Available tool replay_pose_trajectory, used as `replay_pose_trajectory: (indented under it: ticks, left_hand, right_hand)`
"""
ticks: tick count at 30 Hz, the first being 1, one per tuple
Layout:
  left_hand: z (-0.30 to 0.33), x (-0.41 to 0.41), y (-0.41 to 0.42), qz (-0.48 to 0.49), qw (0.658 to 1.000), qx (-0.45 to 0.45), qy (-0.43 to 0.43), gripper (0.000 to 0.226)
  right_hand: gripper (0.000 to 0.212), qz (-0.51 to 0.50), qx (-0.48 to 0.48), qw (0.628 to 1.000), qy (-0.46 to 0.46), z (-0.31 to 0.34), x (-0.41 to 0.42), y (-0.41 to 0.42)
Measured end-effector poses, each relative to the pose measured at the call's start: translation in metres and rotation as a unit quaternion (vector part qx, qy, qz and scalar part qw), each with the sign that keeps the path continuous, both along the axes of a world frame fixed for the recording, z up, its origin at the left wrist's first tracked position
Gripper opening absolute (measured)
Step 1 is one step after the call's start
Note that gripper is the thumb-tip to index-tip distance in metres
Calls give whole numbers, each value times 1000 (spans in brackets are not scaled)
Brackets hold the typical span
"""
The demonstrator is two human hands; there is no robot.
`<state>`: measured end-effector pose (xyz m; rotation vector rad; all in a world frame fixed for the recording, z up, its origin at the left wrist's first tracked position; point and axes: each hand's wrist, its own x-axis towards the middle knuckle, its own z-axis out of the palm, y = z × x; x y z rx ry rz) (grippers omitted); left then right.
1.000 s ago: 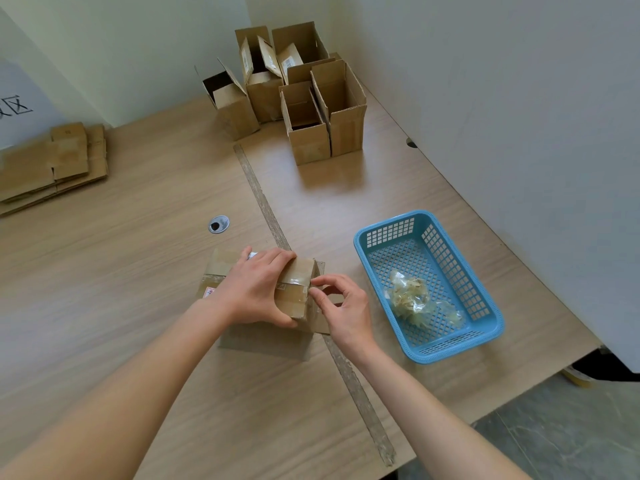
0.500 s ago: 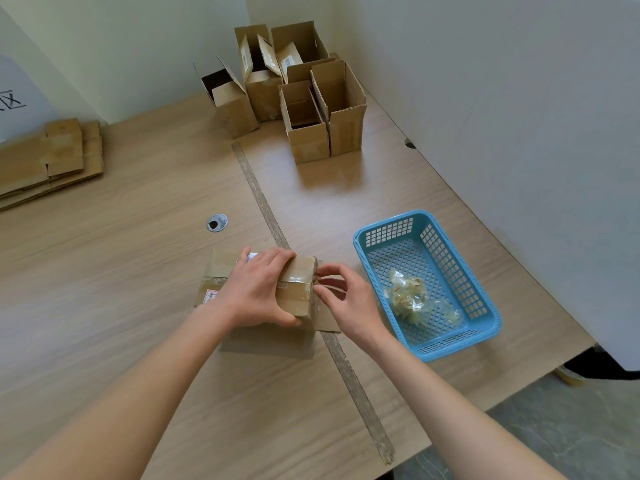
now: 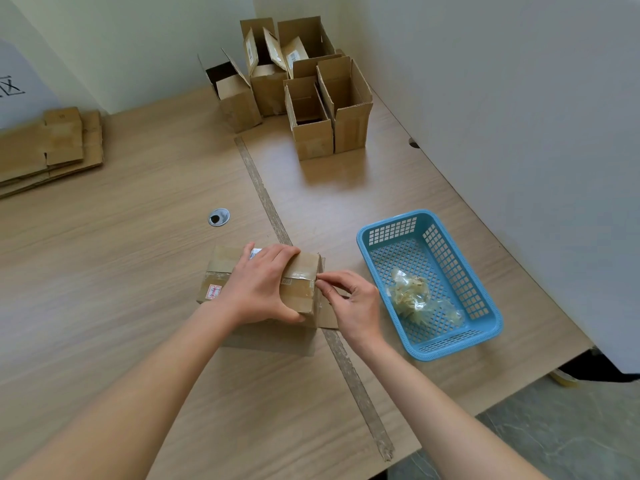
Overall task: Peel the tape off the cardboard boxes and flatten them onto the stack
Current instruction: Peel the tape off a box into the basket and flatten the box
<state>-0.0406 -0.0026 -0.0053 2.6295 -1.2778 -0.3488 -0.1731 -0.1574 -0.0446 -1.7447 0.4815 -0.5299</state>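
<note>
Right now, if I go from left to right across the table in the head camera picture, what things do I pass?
Flat cardboard stack → round metal hole cover → taped box held by the left hand → right hand picking at the tape → blue basket with crumpled tape.

box (image 3: pixel 221 271): matt cardboard | tape (image 3: pixel 298 273): glossy | basket (image 3: pixel 429 353): blue plastic | table (image 3: pixel 104 271): wood-grain
</note>
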Motion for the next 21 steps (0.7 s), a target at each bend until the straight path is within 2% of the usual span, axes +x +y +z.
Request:
replay_pose_trajectory:
  ticks: [7,14,18,21]
  left_hand:
    - [0,-1,-3,1,1000,4,-4,122]
    - [-3,-2,-2,6,1000,-14,-12,120]
    - [0,-2,-2,11,1000,-20,-8,120]
    - [-1,-6,-4,13,999,-31,-17,116]
  right_hand:
    - [3,42,6,999,33,1,7,-5]
    - [4,107,-124,980,112,8,17,3]
    - [5,86,-69,990,87,5,8,-4]
    - [28,69,-20,996,56,3,-2,-7]
